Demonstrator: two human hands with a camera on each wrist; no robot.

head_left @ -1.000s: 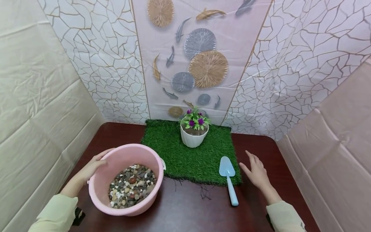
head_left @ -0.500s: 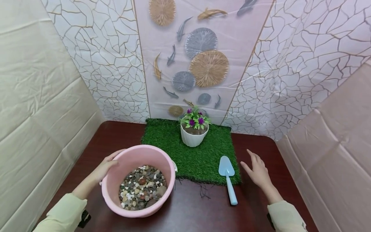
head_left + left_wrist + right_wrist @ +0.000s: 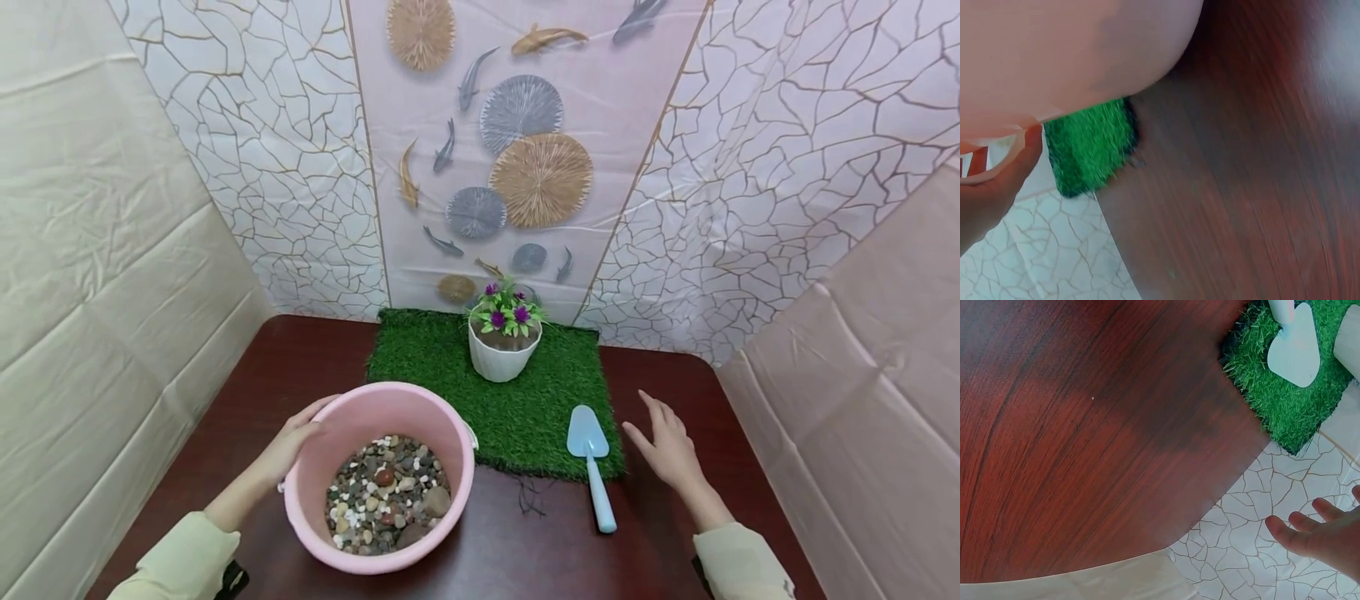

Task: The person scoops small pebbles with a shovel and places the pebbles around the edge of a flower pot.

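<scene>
A pink bucket (image 3: 300, 508) with pebbles (image 3: 386, 492) of several colours inside stands at the front left of the head view. My left hand (image 3: 288, 446) grips its left rim, thumb over the edge. In the left wrist view the bucket's wall (image 3: 1072, 56) fills the upper left, with the left hand (image 3: 997, 187) at its rim. Whether the bucket's base touches the table is hidden. Over the table's right side, my right hand (image 3: 667, 450) holds nothing, its fingers extended. To its left lies a light blue trowel (image 3: 587, 433), blade on the grass mat and handle toward me.
A green artificial grass mat (image 3: 420, 367) covers the back middle of the dark red table (image 3: 525, 550). On it stands a white pot (image 3: 501, 363) with purple flowers (image 3: 498, 318). Fabric-covered walls (image 3: 300, 167) enclose the back and both sides.
My left hand has moved the bucket to the right and slightly toward me. The right hand, trowel and flower pot stay where they were.
</scene>
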